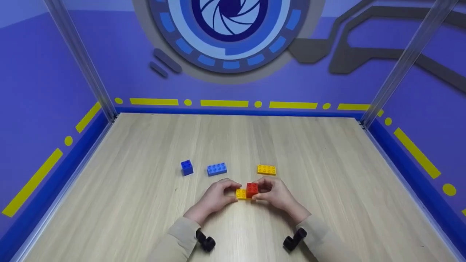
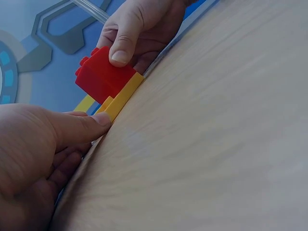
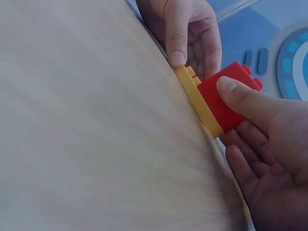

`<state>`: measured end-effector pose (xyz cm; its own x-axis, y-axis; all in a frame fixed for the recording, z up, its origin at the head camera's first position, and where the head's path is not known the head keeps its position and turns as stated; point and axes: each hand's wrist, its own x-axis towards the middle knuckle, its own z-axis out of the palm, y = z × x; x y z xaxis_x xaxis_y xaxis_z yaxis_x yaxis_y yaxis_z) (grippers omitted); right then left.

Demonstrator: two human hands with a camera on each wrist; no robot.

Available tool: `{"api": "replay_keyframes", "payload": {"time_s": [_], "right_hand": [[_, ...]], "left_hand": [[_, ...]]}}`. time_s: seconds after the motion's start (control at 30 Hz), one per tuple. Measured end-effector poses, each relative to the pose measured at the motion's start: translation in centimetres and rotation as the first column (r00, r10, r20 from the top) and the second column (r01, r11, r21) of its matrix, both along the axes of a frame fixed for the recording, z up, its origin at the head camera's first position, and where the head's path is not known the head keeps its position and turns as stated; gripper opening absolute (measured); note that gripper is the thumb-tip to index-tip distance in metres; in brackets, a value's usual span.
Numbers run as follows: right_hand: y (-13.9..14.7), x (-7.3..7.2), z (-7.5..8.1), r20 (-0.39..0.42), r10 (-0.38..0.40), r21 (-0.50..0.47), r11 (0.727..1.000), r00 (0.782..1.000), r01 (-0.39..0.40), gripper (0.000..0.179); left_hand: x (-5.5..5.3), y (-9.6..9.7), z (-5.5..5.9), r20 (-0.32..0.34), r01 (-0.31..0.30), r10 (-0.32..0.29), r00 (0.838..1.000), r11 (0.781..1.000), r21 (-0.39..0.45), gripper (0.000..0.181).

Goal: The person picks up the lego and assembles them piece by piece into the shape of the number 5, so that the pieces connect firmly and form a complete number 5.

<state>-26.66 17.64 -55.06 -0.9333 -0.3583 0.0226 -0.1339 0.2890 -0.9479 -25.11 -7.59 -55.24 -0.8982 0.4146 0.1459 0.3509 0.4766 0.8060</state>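
A red block (image 1: 252, 190) stands on the right part of a flat yellow brick (image 1: 240, 194), which lies on the table. My right hand (image 1: 277, 193) pinches the red block between thumb and fingers; in the right wrist view its thumb lies on the block's side. At the yellow brick's left end my left hand (image 1: 215, 196) holds it, the thumb (image 2: 100, 119) on its near edge and the fingers behind. The two bricks touch along the red block's underside. Whether the studs are fully pressed in, I cannot tell.
Beyond the hands lie a dark blue block (image 1: 187, 167), a lighter blue brick (image 1: 217, 169) and a second flat yellow brick (image 1: 266, 169). They sit on a wooden table (image 1: 145, 145) with purple-blue panels (image 1: 233, 92) at its back and sides.
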Motion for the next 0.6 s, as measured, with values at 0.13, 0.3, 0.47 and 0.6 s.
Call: {"api": "replay_keyframes", "payload": {"time_s": [0.13,0.3,0.47,0.6], "right_hand": [[0.01,0.12,-0.25,0.003,-0.012,-0.016,1.0,1.0,0.012,0.036],[-0.03,0.31,-0.64,-0.017,-0.032,-0.004,0.999,0.999,0.032,0.04],[-0.04,0.26,-0.9,-0.062,-0.044,0.017,0.999,0.997,0.045,0.042],[0.0,0.16,-0.98,-0.066,-0.034,0.024,0.999,0.997,0.035,0.043]], "left_hand": [[-0.12,-0.06,-0.03,0.001,0.005,-0.005,1.0,1.0,0.011,0.036],[-0.16,-0.14,-0.19,-0.005,0.006,-0.006,1.0,1.0,0.016,0.036],[-0.21,-0.13,-0.31,-0.015,0.006,-0.006,1.0,1.0,0.021,0.036],[-0.23,-0.13,-0.33,-0.018,0.002,-0.001,1.0,1.0,0.022,0.036]]}}
